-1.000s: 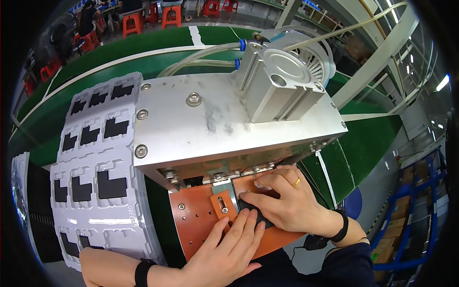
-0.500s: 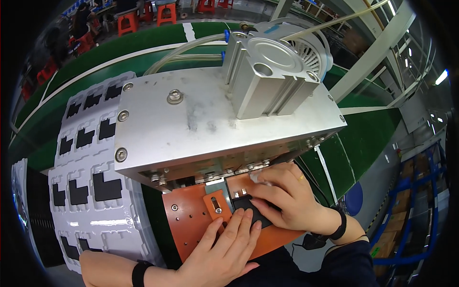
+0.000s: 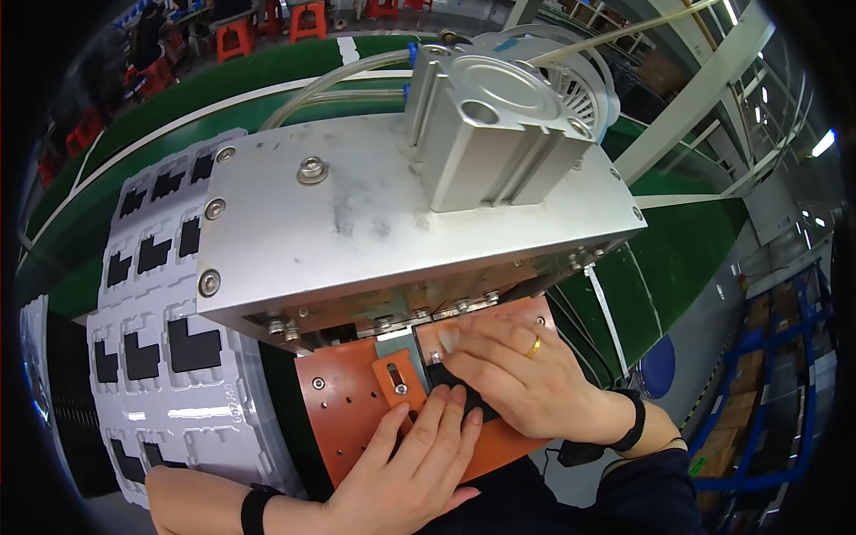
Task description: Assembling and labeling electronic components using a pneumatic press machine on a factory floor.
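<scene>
A flat black piece (image 3: 435, 375) lies on an orange fixture plate (image 3: 334, 423), partly covered by my hands. My left hand (image 3: 415, 464) is open, its outstretched fingertips resting on the near part of that piece and beside a slotted orange block (image 3: 414, 378) with a screw in it. My right hand (image 3: 526, 379) arches over the far side of the piece, fingers bent and close together. Its fingertips are by a small metal tab (image 3: 435, 358); its thumb and anything pinched are hidden. A grey metal strip (image 3: 403, 342) runs between the block and the piece.
A silver metal housing (image 3: 374, 232) with a cylinder (image 3: 499, 134) on top overhangs the plate's far edge. White trays (image 3: 192, 415) holding several black L-shaped pieces stand at left. Clear hoses (image 3: 348, 80) cross the green bench (image 3: 687, 241). Blue shelving (image 3: 776, 383) with boxes is at right.
My right hand has moved left and slightly forward over the black piece, its fingers covering more of the tabs. My left hand has barely moved. The view has shifted slightly.
</scene>
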A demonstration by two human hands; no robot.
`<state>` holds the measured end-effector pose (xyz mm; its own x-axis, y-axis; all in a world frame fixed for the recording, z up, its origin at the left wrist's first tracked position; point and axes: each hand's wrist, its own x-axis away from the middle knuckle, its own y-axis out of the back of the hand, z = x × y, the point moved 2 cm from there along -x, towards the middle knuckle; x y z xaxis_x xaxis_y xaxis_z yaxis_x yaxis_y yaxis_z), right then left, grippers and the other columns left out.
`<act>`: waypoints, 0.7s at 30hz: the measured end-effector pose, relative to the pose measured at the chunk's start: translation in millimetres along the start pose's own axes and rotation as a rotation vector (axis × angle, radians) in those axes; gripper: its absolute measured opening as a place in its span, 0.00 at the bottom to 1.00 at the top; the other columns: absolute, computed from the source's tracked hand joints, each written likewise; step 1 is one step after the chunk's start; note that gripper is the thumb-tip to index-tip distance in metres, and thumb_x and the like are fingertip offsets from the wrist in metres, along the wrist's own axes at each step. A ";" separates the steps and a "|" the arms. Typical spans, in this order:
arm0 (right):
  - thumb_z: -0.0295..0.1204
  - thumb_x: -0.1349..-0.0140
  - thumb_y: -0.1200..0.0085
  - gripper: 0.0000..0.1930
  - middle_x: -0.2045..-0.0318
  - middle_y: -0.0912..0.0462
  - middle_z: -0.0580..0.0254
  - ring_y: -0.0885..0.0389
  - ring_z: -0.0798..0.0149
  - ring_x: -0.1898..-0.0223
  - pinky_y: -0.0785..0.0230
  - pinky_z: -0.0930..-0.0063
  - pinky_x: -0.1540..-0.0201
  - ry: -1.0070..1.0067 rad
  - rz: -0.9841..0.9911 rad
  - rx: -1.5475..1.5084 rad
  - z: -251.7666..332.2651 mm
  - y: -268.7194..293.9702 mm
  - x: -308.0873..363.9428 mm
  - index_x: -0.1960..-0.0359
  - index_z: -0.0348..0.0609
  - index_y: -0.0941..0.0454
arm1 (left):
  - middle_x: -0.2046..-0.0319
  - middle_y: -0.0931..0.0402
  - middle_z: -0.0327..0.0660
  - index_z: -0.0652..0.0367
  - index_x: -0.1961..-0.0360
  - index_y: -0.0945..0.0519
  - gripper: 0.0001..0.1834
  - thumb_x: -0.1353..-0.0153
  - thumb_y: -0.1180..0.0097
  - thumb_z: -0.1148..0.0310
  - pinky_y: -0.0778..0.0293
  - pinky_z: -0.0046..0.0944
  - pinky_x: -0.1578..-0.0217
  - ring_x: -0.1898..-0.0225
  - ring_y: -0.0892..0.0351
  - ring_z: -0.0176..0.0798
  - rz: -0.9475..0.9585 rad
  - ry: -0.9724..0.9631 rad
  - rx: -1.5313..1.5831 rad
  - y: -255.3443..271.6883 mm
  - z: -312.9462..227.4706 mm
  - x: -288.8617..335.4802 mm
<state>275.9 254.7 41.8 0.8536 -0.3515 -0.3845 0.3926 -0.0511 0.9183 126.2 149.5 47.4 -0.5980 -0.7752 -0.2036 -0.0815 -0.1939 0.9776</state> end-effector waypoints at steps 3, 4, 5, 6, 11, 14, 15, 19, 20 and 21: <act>0.28 0.48 0.47 0.17 0.53 0.23 0.62 0.27 0.61 0.48 0.34 0.69 0.53 -0.085 -0.017 -0.029 -4.8 0.7 3.0 0.54 0.44 0.24 | 0.45 0.29 0.51 0.60 0.47 0.25 0.38 0.46 0.48 0.37 0.37 0.50 0.43 0.41 0.31 0.48 0.006 0.000 0.044 -0.5 0.3 -1.2; 0.28 0.49 0.46 0.17 0.53 0.23 0.62 0.27 0.60 0.51 0.34 0.68 0.54 -0.080 -0.035 -0.011 -4.0 2.8 4.2 0.55 0.45 0.24 | 0.45 0.29 0.51 0.60 0.47 0.25 0.38 0.46 0.48 0.37 0.37 0.50 0.43 0.41 0.31 0.48 0.004 -0.004 0.042 -0.6 0.2 -1.2; 0.28 0.50 0.45 0.17 0.54 0.24 0.63 0.27 0.60 0.53 0.34 0.68 0.55 -0.075 -0.052 0.006 -3.2 4.2 5.2 0.56 0.46 0.23 | 0.45 0.29 0.51 0.60 0.47 0.25 0.38 0.46 0.48 0.37 0.37 0.50 0.43 0.41 0.31 0.48 0.010 0.001 0.055 -0.9 0.2 -0.9; 0.28 0.50 0.45 0.17 0.54 0.24 0.63 0.27 0.60 0.53 0.34 0.68 0.55 -0.074 -0.054 0.007 -3.7 3.2 5.9 0.56 0.46 0.23 | 0.45 0.29 0.52 0.60 0.46 0.25 0.38 0.46 0.48 0.37 0.37 0.50 0.43 0.41 0.31 0.48 0.016 0.009 0.068 -0.9 0.3 -0.8; 0.27 0.52 0.43 0.15 0.55 0.25 0.66 0.29 0.60 0.56 0.35 0.69 0.57 -0.089 -0.095 0.030 -4.2 0.5 5.2 0.59 0.48 0.20 | 0.44 0.29 0.51 0.60 0.46 0.25 0.38 0.45 0.49 0.37 0.37 0.50 0.43 0.41 0.31 0.48 0.011 -0.007 0.056 -0.5 0.1 -0.4; 0.26 0.51 0.42 0.16 0.55 0.26 0.64 0.30 0.60 0.56 0.35 0.70 0.57 -0.157 -0.074 0.052 -2.3 3.3 -1.0 0.57 0.47 0.20 | 0.44 0.29 0.51 0.60 0.47 0.24 0.38 0.45 0.49 0.37 0.37 0.51 0.43 0.41 0.31 0.48 0.008 -0.002 0.058 -1.4 0.2 0.4; 0.26 0.51 0.42 0.16 0.55 0.26 0.64 0.30 0.60 0.56 0.35 0.70 0.57 -0.159 -0.074 0.053 -1.9 2.3 -1.4 0.57 0.47 0.20 | 0.44 0.29 0.51 0.60 0.47 0.24 0.38 0.45 0.49 0.37 0.37 0.51 0.43 0.41 0.31 0.48 0.006 0.000 0.063 -1.1 1.0 0.3; 0.26 0.49 0.44 0.17 0.55 0.28 0.61 0.31 0.60 0.57 0.35 0.70 0.56 -0.141 -0.055 -0.042 -3.4 1.8 0.8 0.54 0.50 0.20 | 0.44 0.29 0.52 0.60 0.47 0.24 0.38 0.45 0.48 0.37 0.37 0.50 0.43 0.42 0.31 0.47 0.013 0.000 0.063 1.4 2.3 -0.3; 0.25 0.48 0.44 0.18 0.55 0.28 0.61 0.31 0.60 0.58 0.35 0.70 0.56 -0.080 -0.029 -0.081 -3.4 2.0 1.2 0.53 0.51 0.20 | 0.45 0.29 0.51 0.60 0.47 0.24 0.38 0.45 0.48 0.37 0.37 0.50 0.44 0.42 0.31 0.47 0.016 0.002 0.071 1.2 2.6 -0.4; 0.25 0.48 0.44 0.18 0.55 0.28 0.61 0.31 0.60 0.58 0.35 0.70 0.56 -0.083 -0.032 -0.078 -4.5 2.4 1.2 0.53 0.51 0.20 | 0.45 0.29 0.51 0.60 0.47 0.24 0.38 0.45 0.48 0.37 0.37 0.50 0.44 0.43 0.30 0.47 0.018 0.000 0.079 1.5 2.5 -1.0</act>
<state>279.4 258.3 43.1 0.8105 -0.4269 -0.4011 0.4472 0.0085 0.8944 124.7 151.5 49.2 -0.5996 -0.7784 -0.1860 -0.1332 -0.1321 0.9823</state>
